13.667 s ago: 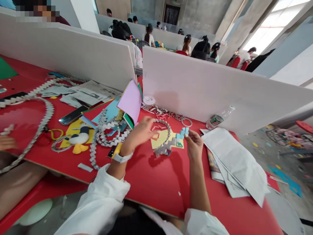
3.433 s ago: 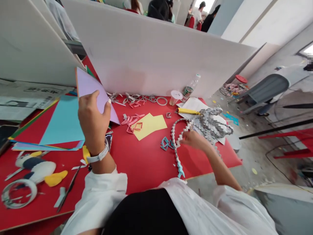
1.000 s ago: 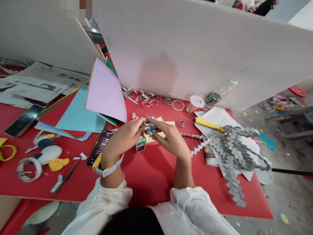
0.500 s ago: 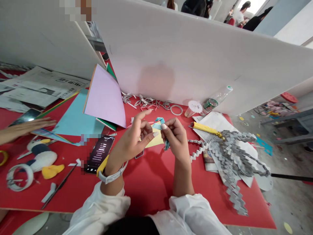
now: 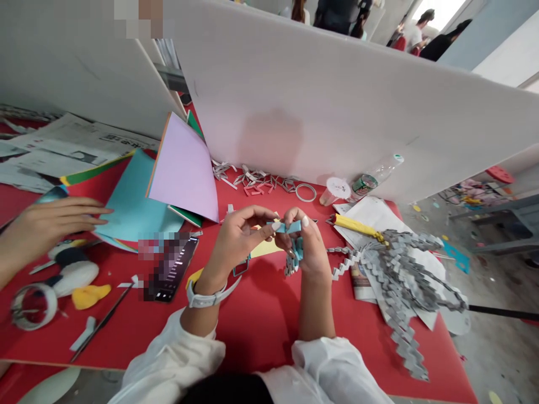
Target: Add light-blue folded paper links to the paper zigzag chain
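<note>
— What is nearest?

— Above the near middle of the red desk (image 5: 261, 331), the left hand (image 5: 236, 238) and the right hand (image 5: 311, 249) hold a light blue folded paper strip (image 5: 286, 226) level between them. The fingers (image 5: 252, 212) of each hand are pinched tight on one end. A short chain of blue folded paper links (image 5: 296, 255) hangs below the right hand.

— And beside them?

— A grey zigzag folded-paper chain (image 5: 400, 275) is heaped on white sheets toward the right edge. A black smartphone (image 5: 168, 272) lies left of the hands. Another person's hand (image 5: 48, 221) rests near the left edge.

— Any containers?

— At the far edge, by the white divider board (image 5: 337, 106), stands a small clear plastic cup with a white lid (image 5: 332, 191). A clear plastic bottle with a green label (image 5: 370, 177) lies on its side just beside it. I cannot tell what either one holds.
</note>
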A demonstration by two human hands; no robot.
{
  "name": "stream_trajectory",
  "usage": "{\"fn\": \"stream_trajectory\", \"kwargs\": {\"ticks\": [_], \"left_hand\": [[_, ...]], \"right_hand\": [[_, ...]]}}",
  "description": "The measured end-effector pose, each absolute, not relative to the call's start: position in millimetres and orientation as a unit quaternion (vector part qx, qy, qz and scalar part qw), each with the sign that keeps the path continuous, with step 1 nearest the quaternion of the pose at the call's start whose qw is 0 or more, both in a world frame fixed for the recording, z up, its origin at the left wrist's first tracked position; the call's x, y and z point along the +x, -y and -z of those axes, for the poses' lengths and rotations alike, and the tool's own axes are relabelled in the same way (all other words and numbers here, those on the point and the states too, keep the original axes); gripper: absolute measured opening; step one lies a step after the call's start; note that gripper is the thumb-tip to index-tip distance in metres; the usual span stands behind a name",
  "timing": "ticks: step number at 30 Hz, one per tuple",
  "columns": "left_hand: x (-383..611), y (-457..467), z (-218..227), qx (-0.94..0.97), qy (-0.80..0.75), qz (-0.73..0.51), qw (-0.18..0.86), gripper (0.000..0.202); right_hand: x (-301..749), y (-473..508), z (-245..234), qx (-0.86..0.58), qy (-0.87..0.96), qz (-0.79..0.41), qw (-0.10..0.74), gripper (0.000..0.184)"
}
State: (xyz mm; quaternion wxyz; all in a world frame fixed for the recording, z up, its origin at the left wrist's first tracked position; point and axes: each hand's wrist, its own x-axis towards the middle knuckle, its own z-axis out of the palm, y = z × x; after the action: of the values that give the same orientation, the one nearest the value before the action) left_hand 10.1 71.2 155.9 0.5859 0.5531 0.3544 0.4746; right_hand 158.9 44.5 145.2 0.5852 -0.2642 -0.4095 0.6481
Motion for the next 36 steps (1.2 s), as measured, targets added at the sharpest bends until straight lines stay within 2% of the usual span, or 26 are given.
{"fn": "stream_trajectory", "kwargs": {"ticks": [5,12,17,20,22,27,34,36], "left_hand": [[11,-74,-157,0.501,-0.379,-0.499,0.597,0.020],[13,-79,-154,0.493,-0.375,-0.490,0.614,0.018],[14,-77,-157,0.493,-0.395,-0.510,0.583,0.015],[13,-74,-158,0.490,-0.399,-0.533,0.563,0.014],[14,-73,-158,0.490,-0.399,-0.537,0.559,0.014],[19,-71,-159,0.499,-0.395,-0.542,0.549,0.017],[17,-67,-163,0.590,-0.413,-0.498,0.483,0.020],[10,-68,-163,0.618,-0.420,-0.480,0.460,0.023]], "right_hand": [[155,-49,-142,-0.346,0.412,-0.631,0.558,0.030],[151,-52,-138,-0.367,0.404,-0.633,0.549,0.028],[148,-45,-145,-0.438,0.452,-0.524,0.574,0.026],[149,-42,-151,-0.470,0.477,-0.460,0.583,0.015],[151,-42,-152,-0.467,0.462,-0.466,0.592,0.011],[161,-45,-149,-0.438,0.385,-0.576,0.573,0.023],[164,-40,-151,-0.448,0.400,-0.547,0.583,0.019],[164,-39,-152,-0.442,0.424,-0.538,0.579,0.031]]}}
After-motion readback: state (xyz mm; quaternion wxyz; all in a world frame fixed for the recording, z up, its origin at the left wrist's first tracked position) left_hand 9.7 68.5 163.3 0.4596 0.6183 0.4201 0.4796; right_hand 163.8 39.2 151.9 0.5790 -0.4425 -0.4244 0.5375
